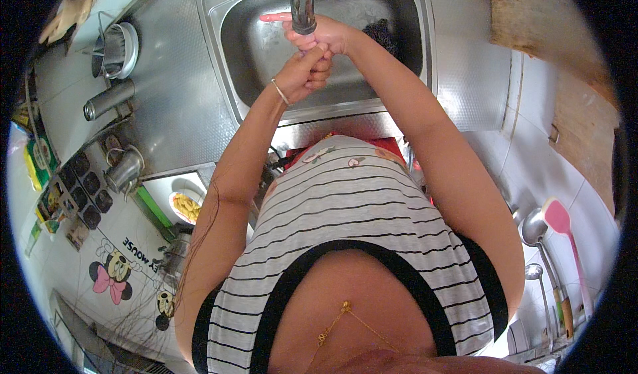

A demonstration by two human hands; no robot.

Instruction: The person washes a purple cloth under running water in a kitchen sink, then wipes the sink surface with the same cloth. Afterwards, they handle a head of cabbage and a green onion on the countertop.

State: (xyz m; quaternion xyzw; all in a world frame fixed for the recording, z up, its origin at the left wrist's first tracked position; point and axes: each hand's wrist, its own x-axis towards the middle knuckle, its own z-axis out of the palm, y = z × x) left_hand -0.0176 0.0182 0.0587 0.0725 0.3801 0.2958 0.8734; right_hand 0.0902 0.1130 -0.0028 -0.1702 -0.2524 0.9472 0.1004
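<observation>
Over a stainless steel sink (259, 70), my two hands meet just below the spout of a chrome faucet (303, 5). My left hand (305, 75), with a thin bracelet at the wrist, has its fingers curled and touches the other hand, perhaps around its thumb or fingers. My right hand (324, 32) lies partly behind the spout, its index finger stretched out to the left and reddish. What lies between the palms is hidden, so I cannot tell whether either holds anything. A dark mesh-like item (381, 35) rests at the right of the basin.
On the left of the steel counter (184, 85) stand a white bowl (130, 50) and a metal cylinder (109, 99). Further down is a plate of yellow food (185, 207). A wooden board (528, 20) is at upper right; ladles and a pink spatula (557, 217) hang at lower right.
</observation>
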